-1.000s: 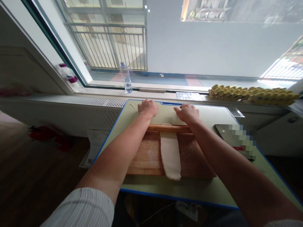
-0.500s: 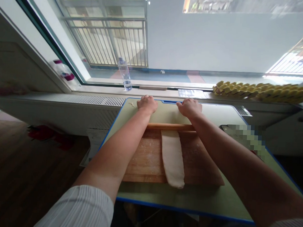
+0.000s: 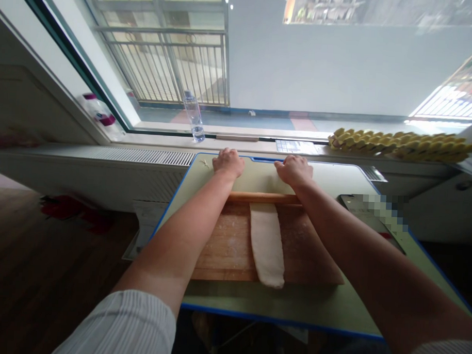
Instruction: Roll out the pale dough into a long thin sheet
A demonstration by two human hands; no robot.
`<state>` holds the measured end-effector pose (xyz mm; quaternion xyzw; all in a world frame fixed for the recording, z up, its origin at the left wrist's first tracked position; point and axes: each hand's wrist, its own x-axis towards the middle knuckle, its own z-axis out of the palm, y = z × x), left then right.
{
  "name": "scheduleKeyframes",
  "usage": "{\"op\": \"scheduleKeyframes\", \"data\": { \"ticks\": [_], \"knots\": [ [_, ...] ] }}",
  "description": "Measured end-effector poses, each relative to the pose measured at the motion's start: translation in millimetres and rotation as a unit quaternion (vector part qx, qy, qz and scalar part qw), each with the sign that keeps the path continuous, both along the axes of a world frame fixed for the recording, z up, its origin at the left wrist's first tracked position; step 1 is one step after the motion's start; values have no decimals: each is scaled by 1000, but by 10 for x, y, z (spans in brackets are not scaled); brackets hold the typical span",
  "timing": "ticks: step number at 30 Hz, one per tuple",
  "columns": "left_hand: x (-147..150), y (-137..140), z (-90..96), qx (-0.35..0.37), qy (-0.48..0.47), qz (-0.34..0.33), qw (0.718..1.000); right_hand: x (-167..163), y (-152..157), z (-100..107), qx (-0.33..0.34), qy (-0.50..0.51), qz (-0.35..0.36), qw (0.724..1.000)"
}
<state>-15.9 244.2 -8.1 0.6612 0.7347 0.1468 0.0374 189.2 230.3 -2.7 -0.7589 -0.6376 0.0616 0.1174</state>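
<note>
Where the dough strip [image 3: 267, 245] lies: on the wooden board [image 3: 231, 244], stretched from the rolling pin [image 3: 264, 198] to slightly past the board's near edge.
Rolling pin: laid crosswise over the dough strip at the far edge of the board; its ends are hidden by the forearms [image 3: 195, 222].
Left hand [image 3: 229, 163]: held beyond the board's far edge, palm down, with fingers curled; no grasp around the pin is seen, and whether the grip is clenched on something cannot be told.
Right hand [image 3: 295, 170]: held likewise beyond the board, thumb pointed inward; the state of its grip, too, cannot be told.
Dough progress: a long flat shape appears to be already reached; the rolling is judged unfinished, since the dough is covered by the pin at its far end. No cut or fold is seen; how much thinning is left cannot be judged.
Counter [image 3: 247, 297]: the board is carried on it; pale scraps [image 3: 205, 163] are seen beyond the board, to its left.
Bottle label [image 3: 106, 120]: purple, far left beyond the board; no brand can be read.
Printed sheet [image 3: 295, 146]: placed beyond the board; its writing is too small.
Dark flat device [image 3: 368, 218]: set right of the board, partly pixelated; no readable text.
</note>
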Motion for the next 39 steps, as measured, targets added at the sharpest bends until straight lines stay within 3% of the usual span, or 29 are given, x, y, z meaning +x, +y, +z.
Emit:
{"op": "scheduleKeyframes", "data": {
  "ticks": [39],
  "knots": [
    [37, -542, 75, 38, -40, 19, 998, 16, -450, 27, -12, -10, 9, 1000]
  ]
}}
